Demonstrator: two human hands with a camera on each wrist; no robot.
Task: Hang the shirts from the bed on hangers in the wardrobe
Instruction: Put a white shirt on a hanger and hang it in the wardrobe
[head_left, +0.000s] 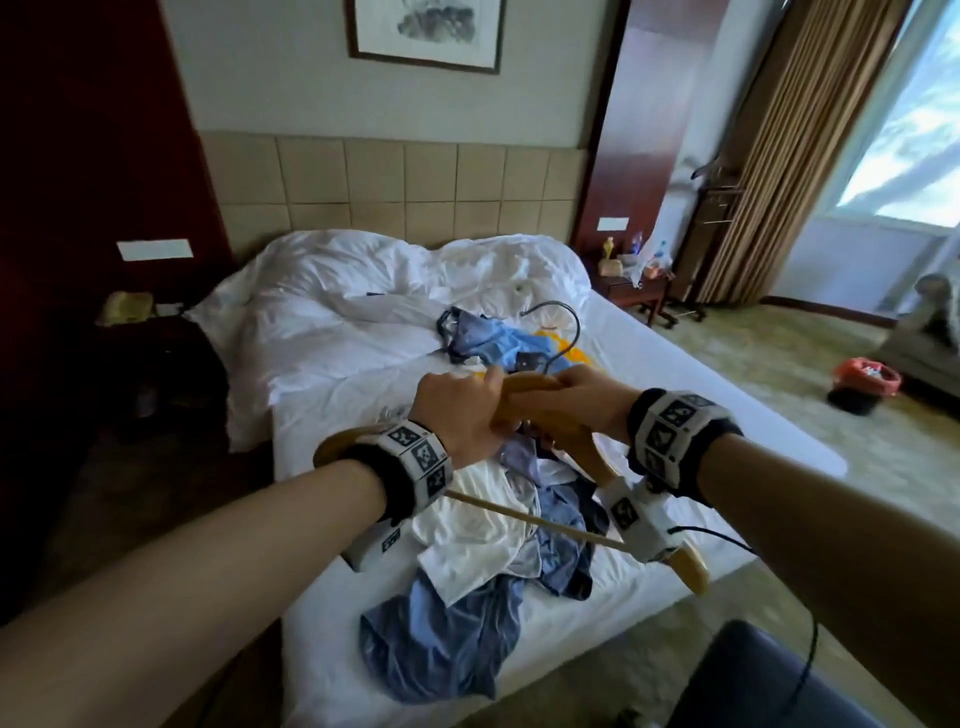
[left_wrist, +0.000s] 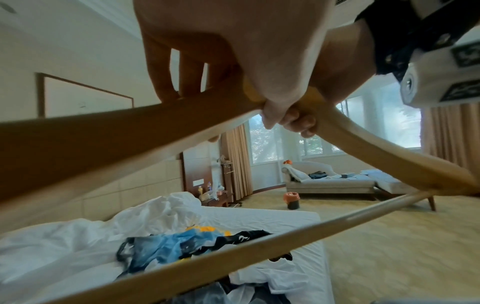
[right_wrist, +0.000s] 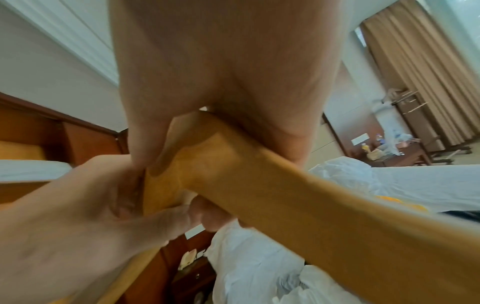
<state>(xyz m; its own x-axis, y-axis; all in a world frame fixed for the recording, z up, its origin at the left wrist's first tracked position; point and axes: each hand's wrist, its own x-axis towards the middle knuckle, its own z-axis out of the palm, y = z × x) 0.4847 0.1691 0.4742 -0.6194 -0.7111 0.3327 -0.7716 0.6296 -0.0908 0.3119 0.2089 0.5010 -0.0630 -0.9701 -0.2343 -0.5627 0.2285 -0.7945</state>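
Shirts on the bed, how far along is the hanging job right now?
Done: nothing that shows; the wardrobe is out of view. In hand: both the left hand and the right hand grip one wooden hanger above the bed, with no shirt on it yet. Left: the pile of shirts near the foot and the blue clothes further up.

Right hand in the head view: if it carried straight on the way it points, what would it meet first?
The right hand, gripping the wooden hanger, points toward the left hand on the same hanger. It would most likely meet those fingers almost at once; the two hands look to be touching already, though depth is unclear.
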